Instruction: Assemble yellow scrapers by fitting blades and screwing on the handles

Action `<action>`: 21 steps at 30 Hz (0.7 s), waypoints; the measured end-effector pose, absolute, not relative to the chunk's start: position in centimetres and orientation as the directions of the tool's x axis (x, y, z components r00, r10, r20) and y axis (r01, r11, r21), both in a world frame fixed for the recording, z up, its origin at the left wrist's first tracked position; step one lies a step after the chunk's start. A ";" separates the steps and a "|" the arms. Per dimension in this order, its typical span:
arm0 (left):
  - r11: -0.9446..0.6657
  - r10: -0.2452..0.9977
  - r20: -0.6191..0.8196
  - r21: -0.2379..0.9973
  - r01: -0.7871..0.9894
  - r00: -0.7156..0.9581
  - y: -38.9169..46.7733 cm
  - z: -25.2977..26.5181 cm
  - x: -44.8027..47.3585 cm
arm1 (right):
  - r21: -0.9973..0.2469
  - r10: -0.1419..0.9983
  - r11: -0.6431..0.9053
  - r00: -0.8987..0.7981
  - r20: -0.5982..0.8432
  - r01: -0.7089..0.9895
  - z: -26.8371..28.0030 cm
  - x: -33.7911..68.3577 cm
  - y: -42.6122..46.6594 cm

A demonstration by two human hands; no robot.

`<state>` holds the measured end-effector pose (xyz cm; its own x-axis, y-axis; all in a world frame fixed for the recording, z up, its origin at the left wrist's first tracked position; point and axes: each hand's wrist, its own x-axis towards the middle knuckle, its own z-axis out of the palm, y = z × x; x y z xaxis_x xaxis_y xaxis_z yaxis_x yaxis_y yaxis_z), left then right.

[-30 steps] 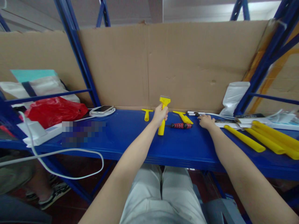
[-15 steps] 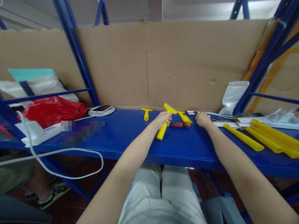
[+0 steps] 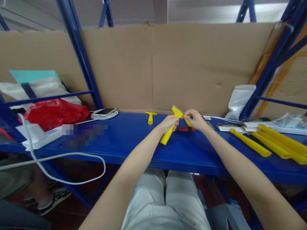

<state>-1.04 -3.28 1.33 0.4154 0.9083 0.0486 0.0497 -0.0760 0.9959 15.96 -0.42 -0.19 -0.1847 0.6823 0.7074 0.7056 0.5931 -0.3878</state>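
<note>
- The left hand (image 3: pixel 169 123) is wrapped shut around the handle of a yellow scraper (image 3: pixel 170 127), holding it tilted with the wide head up and away from the person and the butt end down toward the blue shelf (image 3: pixel 134 143).
- The right hand (image 3: pixel 195 119) is at the scraper's head, fingers pinched on its far edge or on something small there; how tightly they close I cannot tell.
- The scraper is just above the middle of the shelf, right in front of a red and black screwdriver (image 3: pixel 185 129) lying flat behind it.
- It looks like a light, stiff piece of moulded plastic: one round handle widening to a flat, T-shaped head. I would judge it no strain for one hand and not likely to bend.
- The smooth plastic could slip a little, so the handle's middle, where the left hand is, seems the sound place to grip; the head edge may carry a blade, so fingers there want care.
- Its colour is bright, even yellow, with a paler strip along the head's top edge.
- Left of the scraper, a smaller yellow T-shaped piece (image 3: pixel 150 116) lies near the cardboard wall (image 3: pixel 153 64), and further left a phone (image 3: pixel 105 111) rests on a coiled white cable.
- Well to the right of the scraper lie several long yellow handles (image 3: pixel 268 143) side by side.
</note>
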 end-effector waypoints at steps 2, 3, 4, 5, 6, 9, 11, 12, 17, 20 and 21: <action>-0.076 0.904 0.046 0.996 0.055 0.424 -3.4 1.4 -1.0 | -0.371 0.652 0.622 -0.194 0.733 0.689 -0.4 16.0 -0.3; -0.076 0.903 0.045 0.995 0.056 0.427 -3.5 1.4 -1.0 | -0.365 0.645 0.629 -0.198 0.739 0.687 -0.4 16.1 -0.3; -0.076 0.902 0.044 0.996 0.057 0.429 -3.6 1.5 -0.9 | -0.360 0.641 0.632 -0.203 0.740 0.686 -0.4 16.2 -0.3; -0.075 0.901 0.044 0.996 0.056 0.431 -3.6 1.5 -0.9 | -0.357 0.641 0.633 -0.206 0.739 0.687 -0.4 16.2 -0.3; -0.076 0.901 0.046 0.996 0.053 0.432 -3.6 1.5 -0.9 | -0.357 0.644 0.631 -0.208 0.736 0.688 -0.3 16.2 -0.3; -0.081 0.895 0.054 0.996 0.042 0.443 -3.7 1.5 -1.0 | -0.383 0.668 0.612 -0.194 0.718 0.691 -0.1 16.2 -0.4; -0.086 0.888 0.060 0.996 0.037 0.457 -3.7 1.5 -1.1 | -0.413 0.692 0.592 -0.173 0.701 0.692 0.0 16.2 -0.5; -0.089 0.883 0.063 0.995 0.035 0.465 -3.7 1.5 -1.1 | -0.430 0.702 0.581 -0.157 0.695 0.691 -0.1 16.2 -0.5; -0.092 0.870 0.069 0.996 0.023 0.488 -3.7 1.5 -1.2 | -0.569 0.745 0.510 0.000 0.668 0.645 -0.7 16.1 -0.1; -0.086 0.864 0.075 0.996 0.000 0.498 -3.5 1.4 -1.3 | -0.660 0.781 0.497 0.041 0.623 0.563 -1.0 16.1 0.2; -0.082 0.860 0.076 0.997 -0.010 0.504 -3.4 1.4 -1.3 | -0.685 0.793 0.494 0.045 0.607 0.535 -1.1 16.1 0.3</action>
<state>-1.32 -3.39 1.41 0.5045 0.8601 0.0760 -0.0096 -0.0824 0.9966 16.09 0.27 -1.08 0.0455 0.7932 0.6073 0.5351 0.4940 -0.6853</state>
